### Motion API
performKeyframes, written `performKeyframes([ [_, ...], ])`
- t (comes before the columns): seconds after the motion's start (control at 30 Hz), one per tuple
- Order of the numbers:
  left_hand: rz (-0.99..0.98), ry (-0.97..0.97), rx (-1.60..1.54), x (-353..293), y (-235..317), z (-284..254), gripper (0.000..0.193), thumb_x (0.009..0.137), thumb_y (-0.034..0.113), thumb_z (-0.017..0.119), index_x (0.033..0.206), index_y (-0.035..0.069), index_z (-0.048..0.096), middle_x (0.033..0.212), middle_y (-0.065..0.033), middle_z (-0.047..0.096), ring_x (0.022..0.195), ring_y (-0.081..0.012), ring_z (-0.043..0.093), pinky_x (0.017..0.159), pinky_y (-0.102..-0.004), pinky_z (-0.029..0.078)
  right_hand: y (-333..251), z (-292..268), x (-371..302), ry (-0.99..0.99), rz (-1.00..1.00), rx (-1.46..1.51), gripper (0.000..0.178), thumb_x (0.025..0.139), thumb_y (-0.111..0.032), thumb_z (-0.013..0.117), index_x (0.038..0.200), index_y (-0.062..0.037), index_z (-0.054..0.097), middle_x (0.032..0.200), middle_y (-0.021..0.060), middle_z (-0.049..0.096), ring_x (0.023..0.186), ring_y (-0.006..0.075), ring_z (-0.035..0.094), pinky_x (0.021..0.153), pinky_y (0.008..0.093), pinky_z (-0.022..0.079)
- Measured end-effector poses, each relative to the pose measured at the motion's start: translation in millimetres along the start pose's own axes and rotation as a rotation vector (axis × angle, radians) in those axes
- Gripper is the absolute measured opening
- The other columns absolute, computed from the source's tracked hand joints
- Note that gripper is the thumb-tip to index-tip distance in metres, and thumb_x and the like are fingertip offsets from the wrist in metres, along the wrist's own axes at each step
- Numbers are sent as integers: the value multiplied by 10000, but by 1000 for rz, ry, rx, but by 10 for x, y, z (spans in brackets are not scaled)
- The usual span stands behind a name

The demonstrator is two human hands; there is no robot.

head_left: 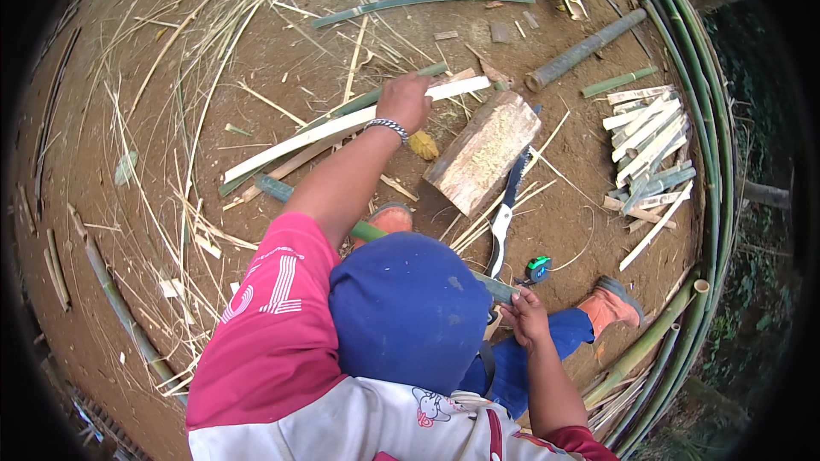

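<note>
My left hand (405, 103), with a chain bracelet at the wrist, is closed over a long pale split bamboo strip (342, 125); its fingertips are partly hidden. Beside that strip on the ground lie green and brown bamboo strips (359, 102). Near my bent right leg, my right hand (527, 318) grips the end of a green bamboo piece (495, 288). This piece passes behind my raised blue-clad left knee (410, 312), which hides its middle. Between the hands is a wooden block (485, 152) with sawdust on top. A folding saw (502, 226) with a white handle leans beside it.
A green tape measure (538, 270) lies right of the saw. Split bamboo pieces are piled (649, 141) farther right. A bamboo pole (585, 49) lies beyond the block, and long green poles (716, 119) curve along the right edge. Thin shavings (184, 119) litter the left ground.
</note>
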State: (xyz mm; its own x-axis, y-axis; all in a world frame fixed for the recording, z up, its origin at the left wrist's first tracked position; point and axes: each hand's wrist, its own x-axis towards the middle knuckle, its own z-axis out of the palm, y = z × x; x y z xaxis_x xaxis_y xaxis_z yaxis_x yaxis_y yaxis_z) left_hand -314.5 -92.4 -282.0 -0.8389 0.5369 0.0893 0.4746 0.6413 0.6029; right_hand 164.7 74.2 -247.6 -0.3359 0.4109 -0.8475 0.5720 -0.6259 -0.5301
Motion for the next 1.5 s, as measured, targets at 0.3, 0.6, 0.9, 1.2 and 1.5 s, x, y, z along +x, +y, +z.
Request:
performKeyframes([
  [0.3, -97, 50, -305, -336, 60, 94, 309, 852, 225, 730, 1105, 52, 691, 1058, -159, 697, 970, -339, 662, 873, -436, 526, -102, 196, -73, 6, -95, 72, 321, 1038, -168, 555, 1330, -36, 533, 1083, 72, 668, 893, 167, 674, 813, 311, 585],
  [0.6, 216, -917, -138, -1459, 463, -231, 554, 781, 348, 833, 1199, 33, 651, 1061, -211, 706, 1001, -364, 688, 862, -423, 536, -914, 576, -160, 17, -445, -114, 329, 1040, -205, 563, 1283, 10, 616, 1019, 63, 708, 851, 134, 675, 789, 273, 557],
  [0.9, 117, -930, -118, -1396, 401, -91, 553, 806, 332, 817, 1225, 13, 648, 1023, -229, 711, 969, -373, 698, 852, -417, 536, -925, 288, 495, 149, -495, -409, 341, 1034, -280, 550, 1208, -15, 677, 974, 75, 734, 854, 147, 679, 821, 324, 534],
  [1.2, 91, -610, -116, -1205, 376, 58, 457, 771, 214, 840, 1125, 10, 637, 946, -195, 700, 860, -335, 694, 781, -409, 531, -1493, -985, 1517, 471, -290, 149, 657, 957, -262, 667, 1498, -23, 380, 1140, 107, 645, 830, 177, 622, 702, 339, 523],
  [1.5, 12, -404, 17, -875, 656, 334, 753, 675, 237, 906, 1286, 70, 499, 850, -150, 637, 791, -315, 648, 710, -420, 506, -2377, -1467, 2491, 715, -259, 459, 844, 936, -192, 695, 1543, -83, 120, 1364, 175, 511, 955, 235, 624, 737, 401, 565],
])
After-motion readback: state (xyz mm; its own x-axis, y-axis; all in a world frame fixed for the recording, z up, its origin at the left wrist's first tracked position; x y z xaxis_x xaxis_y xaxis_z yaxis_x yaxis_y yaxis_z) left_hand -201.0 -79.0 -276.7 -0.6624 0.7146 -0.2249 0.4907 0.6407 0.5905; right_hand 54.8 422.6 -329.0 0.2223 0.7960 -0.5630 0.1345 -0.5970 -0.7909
